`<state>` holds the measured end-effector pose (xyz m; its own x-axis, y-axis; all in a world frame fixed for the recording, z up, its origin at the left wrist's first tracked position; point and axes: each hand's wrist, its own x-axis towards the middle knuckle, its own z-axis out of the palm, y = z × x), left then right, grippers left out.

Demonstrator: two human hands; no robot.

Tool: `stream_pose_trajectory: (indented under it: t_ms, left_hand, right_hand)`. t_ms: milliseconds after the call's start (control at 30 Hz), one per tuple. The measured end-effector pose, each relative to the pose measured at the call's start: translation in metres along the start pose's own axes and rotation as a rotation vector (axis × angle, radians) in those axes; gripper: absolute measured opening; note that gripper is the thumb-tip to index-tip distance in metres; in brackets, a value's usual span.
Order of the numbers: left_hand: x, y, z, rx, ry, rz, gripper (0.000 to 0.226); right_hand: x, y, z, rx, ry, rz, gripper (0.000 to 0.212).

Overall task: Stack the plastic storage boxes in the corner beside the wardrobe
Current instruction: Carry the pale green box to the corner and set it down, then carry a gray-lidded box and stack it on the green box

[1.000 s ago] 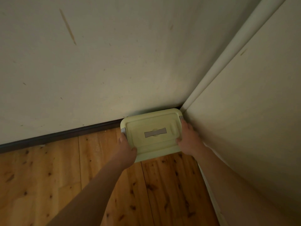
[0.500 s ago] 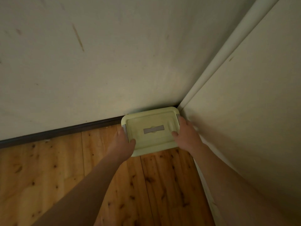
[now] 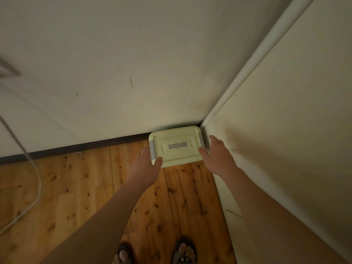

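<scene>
1. A pale yellow-green storage box [image 3: 176, 146] with a lid is sitting on the floor just right of the frame's middle, tucked into the corner where the wall [image 3: 114, 63] is meeting the wardrobe [image 3: 285, 121].
2. The lid is showing a grey handle [image 3: 177, 145] lying flat in its middle and a grey clip [image 3: 152, 152] on its left edge, with another at its right edge.
3. The left hand [image 3: 145, 163] is reaching in from the lower middle of the frame, its fingers relaxed and loosely spread beside the box's left clip; the thumb is lying over the lid's near-left corner, though whether it is touching cannot be told.
4. The right hand [image 3: 216, 156] is hanging at the box's right side, fingers straight and spread, thumb over the lid's near-right edge, gripping nothing.
5. The wooden floor [image 3: 85, 187] is filling the lower left of the frame, with a dark skirting board [image 3: 76, 148] running along the foot of the wall.
6. A pale cable [image 3: 37, 180] is looping down at the far left.
7. Two feet in dark sandals [image 3: 183, 251] are standing at the bottom edge.
</scene>
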<state>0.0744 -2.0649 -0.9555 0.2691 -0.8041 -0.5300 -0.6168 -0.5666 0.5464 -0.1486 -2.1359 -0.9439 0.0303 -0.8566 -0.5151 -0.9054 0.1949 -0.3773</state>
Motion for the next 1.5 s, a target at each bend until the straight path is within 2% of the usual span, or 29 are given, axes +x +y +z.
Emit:
stream_pose_trajectory:
  t_ms: [433,567,867,1267,1500]
  left_hand:
    - [-0.124,0.064,-0.113,-0.033,-0.012,0.121,0.057]
    - [-0.189,0.110,-0.207,-0.073,0.002,0.199,0.061]
    - [-0.281,0.161,-0.282,-0.093,0.037,0.335,0.056]
    - [-0.430,0.164,-0.336,-0.126,0.142,0.444,0.060]
    - [-0.536,0.164,-0.351,-0.112,0.171,0.560,0.060]
  right_hand:
    - [-0.146,-0.070,-0.101,0.029,0.078,0.025,0.065]
    - [-0.229,-0.130,-0.177,0.102,0.183,0.011,0.066]
    - [-0.331,-0.174,-0.259,0.146,0.306,-0.015,0.065]
    - [-0.500,-0.179,-0.295,0.124,0.405,-0.078,0.067]
    - [-0.608,-0.169,-0.302,0.131,0.531,-0.117,0.068]
